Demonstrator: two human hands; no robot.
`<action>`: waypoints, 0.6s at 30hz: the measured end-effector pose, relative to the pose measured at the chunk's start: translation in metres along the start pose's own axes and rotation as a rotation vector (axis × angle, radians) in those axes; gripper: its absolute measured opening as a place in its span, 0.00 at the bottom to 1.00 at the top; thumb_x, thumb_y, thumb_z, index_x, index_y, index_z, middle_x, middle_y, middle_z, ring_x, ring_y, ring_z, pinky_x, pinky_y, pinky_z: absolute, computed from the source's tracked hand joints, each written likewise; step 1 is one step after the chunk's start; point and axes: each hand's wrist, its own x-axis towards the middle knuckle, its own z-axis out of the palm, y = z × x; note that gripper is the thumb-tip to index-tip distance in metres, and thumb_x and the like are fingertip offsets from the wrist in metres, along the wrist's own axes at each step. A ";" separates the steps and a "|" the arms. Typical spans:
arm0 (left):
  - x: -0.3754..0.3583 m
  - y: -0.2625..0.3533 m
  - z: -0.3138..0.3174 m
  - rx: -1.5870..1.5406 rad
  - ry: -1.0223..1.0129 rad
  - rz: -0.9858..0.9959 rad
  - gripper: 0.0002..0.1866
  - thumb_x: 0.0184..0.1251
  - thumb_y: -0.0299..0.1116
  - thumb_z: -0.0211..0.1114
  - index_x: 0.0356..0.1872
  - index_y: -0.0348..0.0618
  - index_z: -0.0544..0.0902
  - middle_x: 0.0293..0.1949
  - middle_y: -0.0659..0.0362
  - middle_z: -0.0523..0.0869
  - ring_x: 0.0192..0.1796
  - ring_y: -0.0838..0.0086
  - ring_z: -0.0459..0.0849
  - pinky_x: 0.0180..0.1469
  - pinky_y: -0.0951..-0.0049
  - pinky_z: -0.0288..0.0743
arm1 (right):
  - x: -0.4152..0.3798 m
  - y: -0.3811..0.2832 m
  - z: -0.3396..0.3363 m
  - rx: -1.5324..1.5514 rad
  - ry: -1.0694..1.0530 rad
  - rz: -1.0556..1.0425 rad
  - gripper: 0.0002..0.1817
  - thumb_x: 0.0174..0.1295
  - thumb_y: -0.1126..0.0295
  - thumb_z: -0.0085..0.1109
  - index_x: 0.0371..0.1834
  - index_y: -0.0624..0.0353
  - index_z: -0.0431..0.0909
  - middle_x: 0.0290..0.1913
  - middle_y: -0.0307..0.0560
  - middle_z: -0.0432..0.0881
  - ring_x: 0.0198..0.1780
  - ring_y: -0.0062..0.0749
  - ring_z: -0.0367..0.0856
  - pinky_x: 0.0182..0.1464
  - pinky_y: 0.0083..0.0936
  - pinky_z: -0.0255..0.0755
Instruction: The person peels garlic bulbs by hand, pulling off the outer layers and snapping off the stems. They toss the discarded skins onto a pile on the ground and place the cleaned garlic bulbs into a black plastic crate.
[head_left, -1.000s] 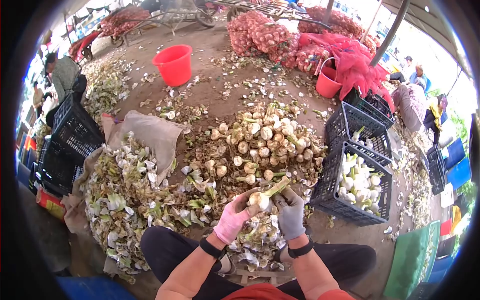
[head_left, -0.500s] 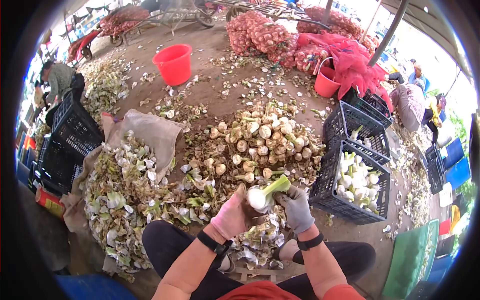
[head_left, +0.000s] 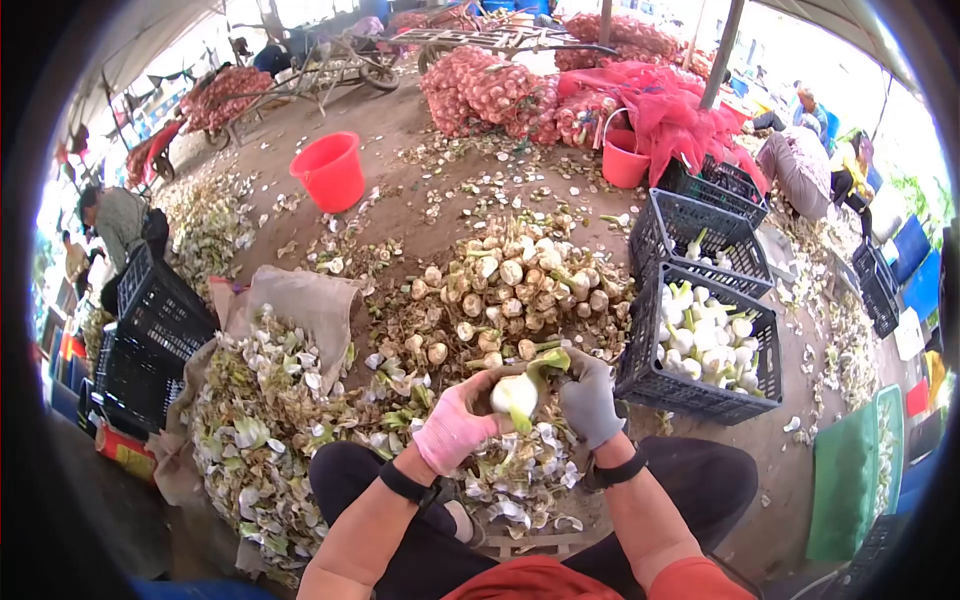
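The pink-gloved left hand (head_left: 455, 425) has its fingers curled around a round white garlic bulb (head_left: 507, 396), above loose papery husks (head_left: 525, 470); the grey-gloved right hand (head_left: 592, 400) grasps its leafy green top (head_left: 550, 362), fingertips partly hidden. A pale green leaf strip (head_left: 521, 417) hangs down the bulb. For clean stripping, the bulb is best kept steady while the right fingers pull away evenly. A heap of brown-skinned bulbs (head_left: 520, 275) lies just ahead, and a black slatted plastic crate (head_left: 690, 396) holding white bulbs (head_left: 700, 340) stands near the right hand, its wall a sideways obstacle
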 end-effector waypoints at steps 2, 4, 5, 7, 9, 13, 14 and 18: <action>0.004 -0.005 0.000 0.008 -0.004 0.009 0.32 0.54 0.19 0.71 0.63 0.39 0.72 0.55 0.59 0.80 0.56 0.76 0.79 0.59 0.73 0.75 | 0.009 0.015 -0.001 0.047 0.026 0.048 0.22 0.51 0.89 0.46 0.50 0.71 0.80 0.45 0.53 0.86 0.46 0.26 0.84 0.50 0.22 0.76; 0.009 -0.006 0.006 0.028 -0.013 0.001 0.32 0.54 0.19 0.71 0.62 0.39 0.71 0.54 0.59 0.80 0.56 0.76 0.79 0.59 0.72 0.75 | 0.018 0.028 -0.010 -0.102 0.058 0.088 0.21 0.52 0.89 0.47 0.48 0.68 0.80 0.42 0.50 0.86 0.44 0.25 0.83 0.49 0.21 0.75; 0.010 -0.007 0.007 0.046 -0.012 -0.025 0.33 0.53 0.20 0.72 0.62 0.40 0.71 0.53 0.60 0.80 0.55 0.77 0.80 0.59 0.73 0.75 | 0.021 0.036 -0.016 -0.259 0.081 0.131 0.19 0.52 0.89 0.48 0.47 0.65 0.81 0.39 0.47 0.86 0.43 0.24 0.83 0.48 0.20 0.75; 0.014 0.002 0.008 0.152 -0.012 -0.052 0.33 0.53 0.19 0.72 0.62 0.40 0.71 0.53 0.60 0.80 0.54 0.77 0.80 0.59 0.73 0.75 | 0.020 0.033 -0.029 -0.431 0.026 -0.096 0.20 0.54 0.87 0.52 0.48 0.60 0.81 0.42 0.44 0.85 0.47 0.28 0.82 0.51 0.23 0.74; 0.019 0.008 0.007 0.264 0.001 -0.125 0.33 0.52 0.18 0.72 0.62 0.40 0.71 0.53 0.61 0.81 0.54 0.77 0.80 0.59 0.73 0.74 | 0.008 0.015 -0.034 -0.302 -0.015 -0.147 0.21 0.52 0.86 0.54 0.49 0.58 0.82 0.45 0.46 0.84 0.49 0.34 0.82 0.54 0.26 0.73; 0.038 -0.009 0.003 0.421 -0.004 -0.056 0.31 0.52 0.24 0.75 0.60 0.40 0.74 0.53 0.60 0.81 0.53 0.76 0.81 0.56 0.74 0.77 | -0.005 -0.021 -0.042 0.116 -0.198 -0.037 0.19 0.53 0.82 0.61 0.50 0.59 0.81 0.50 0.50 0.82 0.52 0.39 0.80 0.56 0.29 0.72; 0.041 -0.012 0.002 0.420 -0.015 -0.066 0.31 0.52 0.24 0.75 0.60 0.40 0.74 0.53 0.60 0.81 0.53 0.76 0.81 0.56 0.74 0.77 | -0.004 -0.023 -0.043 0.069 -0.247 -0.058 0.18 0.54 0.81 0.63 0.49 0.60 0.81 0.48 0.50 0.83 0.51 0.40 0.81 0.55 0.28 0.73; 0.048 -0.012 0.003 0.286 0.013 -0.223 0.28 0.56 0.30 0.74 0.58 0.35 0.75 0.49 0.60 0.83 0.51 0.78 0.80 0.57 0.74 0.75 | -0.002 -0.009 -0.042 -0.141 -0.146 -0.099 0.11 0.56 0.77 0.65 0.43 0.62 0.83 0.40 0.51 0.84 0.43 0.41 0.83 0.47 0.30 0.75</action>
